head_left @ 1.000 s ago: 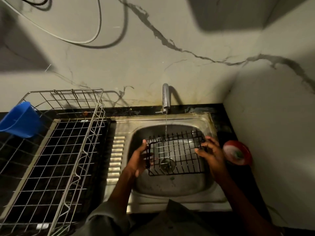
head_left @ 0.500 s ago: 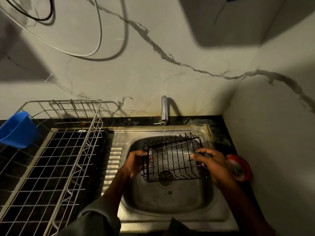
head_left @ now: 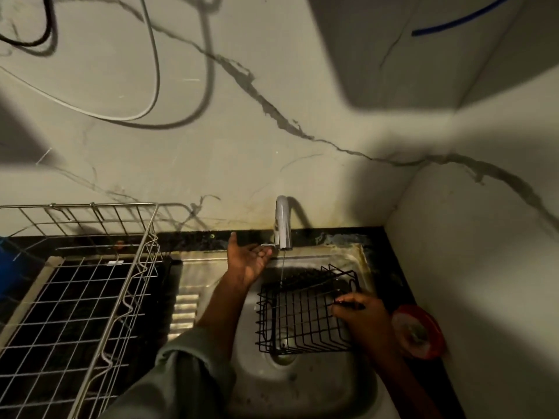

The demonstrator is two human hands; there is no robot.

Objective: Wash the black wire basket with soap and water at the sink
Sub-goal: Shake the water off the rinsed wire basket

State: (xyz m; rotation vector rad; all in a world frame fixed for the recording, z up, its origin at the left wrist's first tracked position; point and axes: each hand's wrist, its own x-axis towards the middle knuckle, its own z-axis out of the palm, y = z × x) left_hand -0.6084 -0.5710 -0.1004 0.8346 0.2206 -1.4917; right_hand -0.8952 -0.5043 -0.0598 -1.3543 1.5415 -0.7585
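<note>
I see the black wire basket (head_left: 305,316) sitting tilted in the steel sink (head_left: 302,385), over the drain, with a thin stream of water falling from the tap (head_left: 282,222) onto its far rim. My right hand (head_left: 361,320) grips the basket's right side, fingers curled over the wires. My left hand (head_left: 246,258) is off the basket, palm up and fingers spread loosely, its fingertips at the small lever by the tap's base; I cannot tell whether they touch it.

To the left, a silver wire dish rack (head_left: 99,285) stands on the black counter (head_left: 193,238), its near wall right beside my left sleeve (head_left: 181,376). A blue object (head_left: 6,267) shows at the rack's far left, cut off by the frame edge, so I cannot name it. Just right of the sink, a red-rimmed round container (head_left: 419,331) rests on the counter against the side wall, partly blocked by my right wrist; its contents are too dim to make out. Cables (head_left: 151,95) loop across the cracked wall (head_left: 272,113) above. The whole scene is dark, and the sink's right edge is lost in shadow.
</note>
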